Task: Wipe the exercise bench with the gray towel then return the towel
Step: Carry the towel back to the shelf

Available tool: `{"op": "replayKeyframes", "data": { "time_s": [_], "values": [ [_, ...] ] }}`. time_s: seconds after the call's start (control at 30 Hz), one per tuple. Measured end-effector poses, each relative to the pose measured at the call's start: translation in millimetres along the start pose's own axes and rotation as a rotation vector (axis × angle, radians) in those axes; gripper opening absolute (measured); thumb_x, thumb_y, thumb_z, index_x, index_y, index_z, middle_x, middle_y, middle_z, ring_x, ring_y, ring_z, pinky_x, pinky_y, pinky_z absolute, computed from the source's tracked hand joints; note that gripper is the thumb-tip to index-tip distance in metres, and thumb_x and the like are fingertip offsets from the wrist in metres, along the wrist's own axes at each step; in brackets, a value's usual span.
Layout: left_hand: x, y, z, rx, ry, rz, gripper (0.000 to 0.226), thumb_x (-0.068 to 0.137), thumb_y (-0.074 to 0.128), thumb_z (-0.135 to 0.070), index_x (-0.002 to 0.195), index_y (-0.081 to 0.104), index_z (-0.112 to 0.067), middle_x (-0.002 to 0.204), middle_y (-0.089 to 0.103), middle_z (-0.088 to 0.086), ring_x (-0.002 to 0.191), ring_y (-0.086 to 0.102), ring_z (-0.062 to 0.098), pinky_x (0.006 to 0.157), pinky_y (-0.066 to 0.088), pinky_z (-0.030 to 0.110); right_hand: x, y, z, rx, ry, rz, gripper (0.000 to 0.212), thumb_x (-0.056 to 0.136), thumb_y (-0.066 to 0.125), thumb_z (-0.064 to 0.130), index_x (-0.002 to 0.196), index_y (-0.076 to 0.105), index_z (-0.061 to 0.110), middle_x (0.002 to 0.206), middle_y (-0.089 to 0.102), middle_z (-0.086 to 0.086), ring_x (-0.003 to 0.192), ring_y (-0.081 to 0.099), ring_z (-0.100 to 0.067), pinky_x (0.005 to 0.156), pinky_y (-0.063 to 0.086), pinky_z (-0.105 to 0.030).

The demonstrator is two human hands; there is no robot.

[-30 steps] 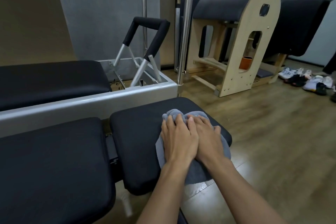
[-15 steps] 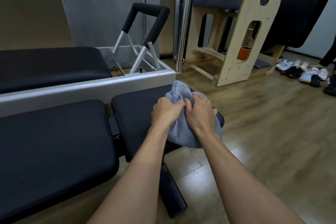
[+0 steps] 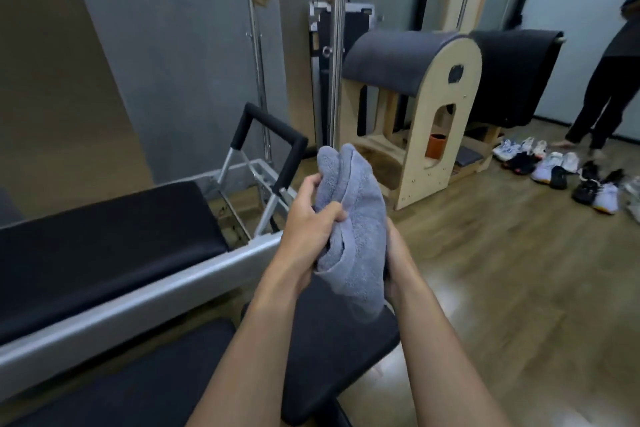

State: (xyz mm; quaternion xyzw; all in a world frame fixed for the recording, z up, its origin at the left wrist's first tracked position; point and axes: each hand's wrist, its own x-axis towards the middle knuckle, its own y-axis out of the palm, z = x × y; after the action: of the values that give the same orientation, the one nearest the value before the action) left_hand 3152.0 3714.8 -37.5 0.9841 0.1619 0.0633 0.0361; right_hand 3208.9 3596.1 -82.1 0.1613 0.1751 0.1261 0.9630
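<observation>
The gray towel (image 3: 353,229) is held clear above the bench (image 3: 332,340), grasped by left hand (image 3: 308,229) and right hand (image 3: 394,253). Wiping is judged finished; return remains outstanding.

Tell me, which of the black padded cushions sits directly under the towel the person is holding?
The small black seat pad nearest the camera, directly below the gray towel held by the left hand and right hand. The long pad lies farther left, beyond the silver rail.
</observation>
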Motion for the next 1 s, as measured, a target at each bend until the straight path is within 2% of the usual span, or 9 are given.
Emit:
{"op": "replayKeyframes", "data": {
  "time_s": [0.07, 0.13, 0.23, 0.33, 0.47, 0.63, 0.73, 0.83, 1.0],
  "values": [
    [2, 2, -69, -0.013, -0.009, 0.039, 0.046, 0.083, 0.053, 0.004, 0.12, 0.055, -0.022, 0.1, 0.071, -0.001, 0.083, 0.071, 0.009, 0.067, 0.056, 0.024, -32, 23, 50, 0.085, 0.183, 0.138, 0.057, 0.091, 0.057, 0.059, 0.118, 0.073, 0.011, 0.115, 0.072, -0.016, 0.1, 0.071, -0.033, 0.08, 0.057, -0.046],
    [3, 0, -136, -0.059, -0.058, 0.055, 0.045, 0.081, 0.056, 0.005, 0.12, 0.057, -0.018, 0.098, 0.072, 0.002, 0.083, 0.071, 0.013, 0.065, 0.055, 0.025, -61, 40, 98, 0.181, 0.293, 0.198, 0.054, 0.093, 0.057, 0.052, 0.123, 0.069, 0.009, 0.116, 0.071, -0.017, 0.099, 0.071, -0.035, 0.081, 0.057, -0.05],
    [3, -7, -207, -0.095, -0.119, 0.027, 0.054, 0.063, 0.059, -0.003, 0.116, 0.062, -0.016, 0.093, 0.074, 0.004, 0.083, 0.071, 0.017, 0.066, 0.053, 0.027, -87, 55, 157, 0.321, 0.278, 0.253, 0.057, 0.091, 0.061, 0.044, 0.129, 0.063, 0.001, 0.126, 0.065, -0.024, 0.113, 0.064, -0.04, 0.099, 0.048, -0.05],
    [13, -8, -284, -0.136, -0.145, -0.031, 0.056, 0.06, 0.058, -0.007, 0.115, 0.063, -0.012, 0.088, 0.073, 0.006, 0.077, 0.071, 0.018, 0.064, 0.052, 0.031, -103, 72, 250, 0.261, 0.181, 0.284, 0.05, 0.089, 0.065, 0.039, 0.12, 0.069, 0.0, 0.121, 0.067, -0.023, 0.111, 0.066, -0.038, 0.098, 0.049, -0.047],
    [30, 11, -353, -0.15, -0.075, -0.069, 0.038, 0.084, 0.068, -0.014, 0.122, 0.062, -0.014, 0.097, 0.075, 0.003, 0.089, 0.073, 0.019, 0.069, 0.054, 0.03, -115, 94, 352, 0.068, -0.059, 0.198, 0.047, 0.085, 0.072, 0.038, 0.12, 0.069, 0.008, 0.115, 0.072, -0.013, 0.105, 0.07, -0.032, 0.1, 0.049, -0.049],
    [47, 32, -393, -0.164, 0.009, -0.041, 0.037, 0.087, 0.067, -0.016, 0.123, 0.061, -0.012, 0.111, 0.072, 0.008, 0.102, 0.069, 0.024, 0.077, 0.055, 0.034, -144, 100, 410, 0.015, -0.288, 0.036, 0.04, 0.086, 0.074, 0.033, 0.116, 0.068, 0.008, 0.103, 0.076, -0.008, 0.093, 0.074, -0.027, 0.085, 0.057, -0.043],
    [47, 45, -404, -0.19, 0.035, 0.065, 0.035, 0.088, 0.066, -0.016, 0.122, 0.061, -0.013, 0.112, 0.071, 0.007, 0.101, 0.069, 0.022, 0.079, 0.055, 0.033, -174, 94, 427, 0.007, -0.39, -0.06, 0.038, 0.086, 0.074, 0.031, 0.113, 0.069, 0.004, 0.101, 0.077, -0.009, 0.092, 0.074, -0.026, 0.082, 0.058, -0.041],
    [36, 76, -417, -0.242, 0.049, 0.181, 0.025, 0.089, 0.064, -0.012, 0.114, 0.062, -0.017, 0.104, 0.071, 0.003, 0.091, 0.069, 0.016, 0.071, 0.057, 0.024, -212, 74, 436, 0.024, -0.464, -0.184, 0.032, 0.087, 0.074, 0.029, 0.106, 0.071, 0.003, 0.099, 0.077, -0.01, 0.09, 0.074, -0.025, 0.076, 0.059, -0.035],
    [3, 183, -429, -0.242, 0.058, 0.447, 0.015, 0.089, 0.063, -0.012, 0.099, 0.064, -0.024, 0.095, 0.07, -0.004, 0.087, 0.066, 0.011, 0.077, 0.052, 0.024, -304, -7, 455, 0.043, -0.594, -0.52, 0.036, 0.085, 0.076, 0.03, 0.108, 0.071, 0.003, 0.101, 0.077, -0.01, 0.095, 0.073, -0.026, 0.088, 0.057, -0.041]
  ]
}}
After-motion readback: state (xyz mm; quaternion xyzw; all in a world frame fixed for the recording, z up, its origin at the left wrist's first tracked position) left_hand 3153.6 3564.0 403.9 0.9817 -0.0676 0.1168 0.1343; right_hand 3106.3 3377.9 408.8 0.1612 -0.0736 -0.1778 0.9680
